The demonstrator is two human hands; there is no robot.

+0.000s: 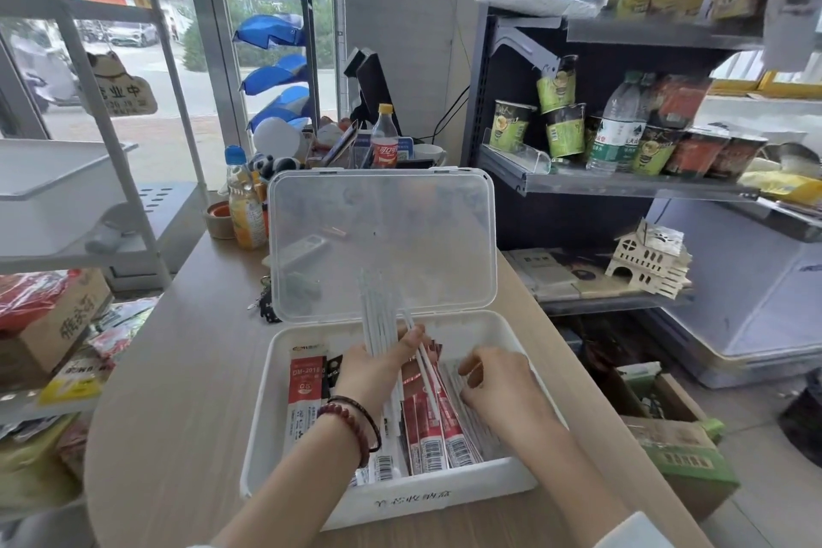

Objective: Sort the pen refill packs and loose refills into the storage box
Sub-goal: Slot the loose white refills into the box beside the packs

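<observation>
A white storage box (267, 449) stands on the wooden table, its clear lid (382, 236) raised upright at the back. Several red-and-white refill packs (307, 387) lie lengthwise inside it. My left hand (378, 374) is over the box and grips a bundle of loose white refills (378, 316) that points up toward the lid. One refill (429, 387) slants down from that hand onto the packs. My right hand (498, 387) hovers over the box's right part with fingers curled; I see nothing in it.
Bottles (244, 205), a tape roll (220, 218) and keys (267, 303) sit behind and left of the box. A shelf unit (622, 187) with cup noodles stands at the right, cardboard boxes (680, 449) on the floor beside the table, a white rack (89, 191) at left.
</observation>
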